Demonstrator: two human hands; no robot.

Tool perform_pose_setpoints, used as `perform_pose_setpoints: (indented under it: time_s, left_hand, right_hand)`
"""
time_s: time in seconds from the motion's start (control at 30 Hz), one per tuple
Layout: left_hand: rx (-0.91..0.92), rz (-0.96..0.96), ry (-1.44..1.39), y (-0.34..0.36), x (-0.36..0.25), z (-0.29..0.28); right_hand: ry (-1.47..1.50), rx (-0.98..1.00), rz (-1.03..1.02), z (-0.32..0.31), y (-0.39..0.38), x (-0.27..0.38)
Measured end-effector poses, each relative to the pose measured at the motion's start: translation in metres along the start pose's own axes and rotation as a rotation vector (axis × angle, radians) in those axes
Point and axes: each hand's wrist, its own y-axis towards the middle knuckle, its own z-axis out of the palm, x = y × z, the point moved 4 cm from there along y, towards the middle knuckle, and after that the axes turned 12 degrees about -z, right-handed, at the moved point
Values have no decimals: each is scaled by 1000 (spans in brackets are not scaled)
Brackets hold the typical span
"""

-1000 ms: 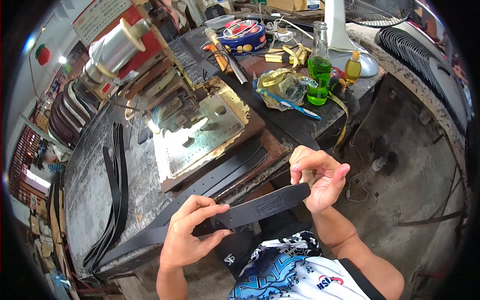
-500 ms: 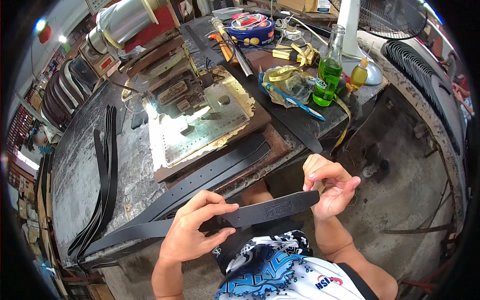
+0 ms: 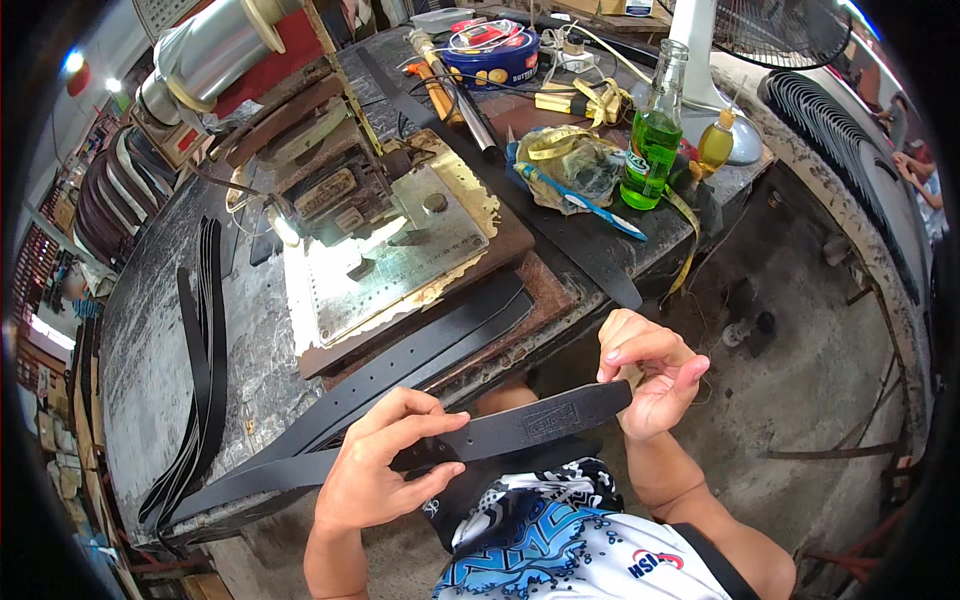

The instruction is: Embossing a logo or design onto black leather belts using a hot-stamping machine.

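A black leather belt strap (image 3: 497, 428) is held up in front of me, with a stamped mark near its rounded end and a small hole further back. My left hand (image 3: 385, 460) pinches it between thumb and fingers behind that hole. At the rounded end, the curled fingers of my right hand (image 3: 655, 375) hold the strap's edge, while the thumb sticks out away from it. The strap's other part runs left along the bench edge. Beyond my hands stands a press machine with a metal plate (image 3: 400, 255); more punched black straps (image 3: 400, 362) lie below it.
Several black straps (image 3: 205, 340) lie on the left of the workbench (image 3: 265, 345). At the back right are a green bottle (image 3: 650, 155), a blue round tin (image 3: 490, 62), a hammer (image 3: 435, 90), a toothbrush (image 3: 580, 203) and a fan (image 3: 695, 60). Many strap ends line the far-right surface.
The view has shifted slightly, so the bench things sit a little further left. Both hands keep their hold on the strap, with the right fingers barely moved at its end.
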Motion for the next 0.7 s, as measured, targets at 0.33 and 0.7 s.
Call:
perform_pose_setpoints:
  time_s: [0.33, 0.7]
  left_hand:
    - [13, -11, -5, 3, 2, -1]
    - [-2, -70, -30, 2, 6, -1]
  right_hand:
    - [13, -36, 11, 0, -1, -5]
    - [28, -53, 31, 2, -1, -7]
